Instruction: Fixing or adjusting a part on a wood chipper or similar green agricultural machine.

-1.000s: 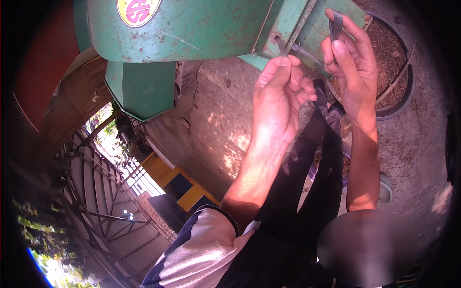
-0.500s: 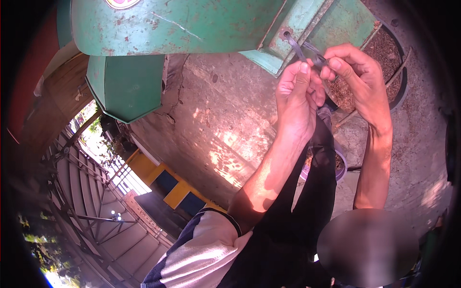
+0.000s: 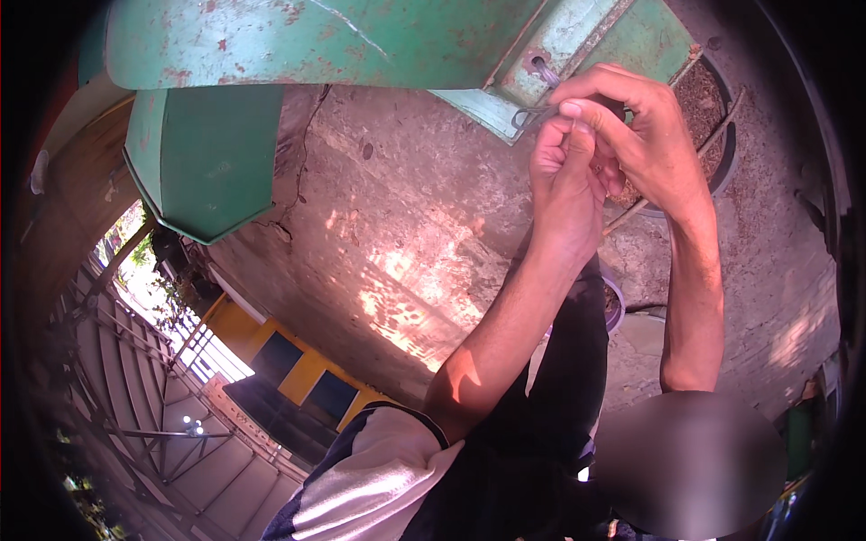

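Note:
A grey, flexible strip like a cord or strap point(image 3: 545, 72) comes out of a round hole in the light-green metal bracket point(image 3: 514, 79). A small loop of it shows left of the fingertips. My right hand point(image 3: 636, 131) pinches the strip close to the hole, thumb against forefinger. Just below, my left hand point(image 3: 566, 185) is closed, its thumb pressed on the forefinger and its tips touching the right hand's. The strip's ends are hidden among my fingers. Worn green sheet metal point(image 3: 289, 45) with scratches and rust spots spreads left of the bracket.
A green box-like metal part point(image 3: 212, 158) hangs at the left above the concrete floor point(image 3: 361, 198). Beyond my right hand stands a round dark-rimmed pot point(image 3: 722, 176) of brown soil, a stick point(image 3: 726, 122) across it. A purple-rimmed pot point(image 3: 615, 302) is beside my leg.
My right hand has moved left and up, over the strip near the hole. The strip is now mostly covered, with a small loop left of my fingers. The view has shifted slightly.

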`<state>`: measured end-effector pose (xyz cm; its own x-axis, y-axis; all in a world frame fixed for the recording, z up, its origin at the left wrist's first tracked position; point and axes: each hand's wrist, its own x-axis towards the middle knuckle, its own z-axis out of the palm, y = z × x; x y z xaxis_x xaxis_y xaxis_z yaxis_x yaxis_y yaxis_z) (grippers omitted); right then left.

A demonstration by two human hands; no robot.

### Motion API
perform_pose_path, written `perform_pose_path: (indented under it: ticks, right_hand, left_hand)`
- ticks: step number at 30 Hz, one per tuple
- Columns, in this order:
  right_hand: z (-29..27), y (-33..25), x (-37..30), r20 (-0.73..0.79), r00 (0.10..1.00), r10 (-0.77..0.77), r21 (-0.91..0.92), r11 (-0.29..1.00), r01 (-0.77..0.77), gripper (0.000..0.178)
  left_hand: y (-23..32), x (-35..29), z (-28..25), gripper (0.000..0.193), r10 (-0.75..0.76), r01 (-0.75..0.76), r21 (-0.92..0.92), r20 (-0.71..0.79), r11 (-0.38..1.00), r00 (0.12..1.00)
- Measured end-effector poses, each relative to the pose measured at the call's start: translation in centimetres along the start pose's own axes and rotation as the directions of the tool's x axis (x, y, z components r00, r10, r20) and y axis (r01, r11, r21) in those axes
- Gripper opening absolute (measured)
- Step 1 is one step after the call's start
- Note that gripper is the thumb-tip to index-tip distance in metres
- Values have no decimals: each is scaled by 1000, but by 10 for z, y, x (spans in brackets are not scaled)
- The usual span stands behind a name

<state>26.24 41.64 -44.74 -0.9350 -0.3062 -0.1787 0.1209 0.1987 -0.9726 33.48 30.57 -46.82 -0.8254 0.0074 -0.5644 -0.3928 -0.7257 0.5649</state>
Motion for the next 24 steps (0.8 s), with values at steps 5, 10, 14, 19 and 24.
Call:
perform_pose_path:
  ticks: [5,10,14,19,24]
  right_hand:
    - [13,-9,-3,-197,979,59,38,998,-52,13]
    - [19,-29,-1,-269,938,220,-79,965,-249,18]
    - [21,-19,-2,-285,955,85,-217,965,-151,19]
    - [26,-16,-3,-265,959,99,-182,972,-151,18]
    - [34,-5,-6,-328,944,-48,-220,975,-27,14]
  left_hand:
    - [-4,2,-6,17,10,-5,-63,75,998,997]
    - [4,-2,10,18,-33,33,-4,-58,999,998]
    - [1,-2,15,28,-22,21,-54,-16,998,1000]
    - [3,-7,15,32,-76,75,-72,-7,995,997]
    - [-2,-3,8,28,-13,15,-59,23,998,1000]
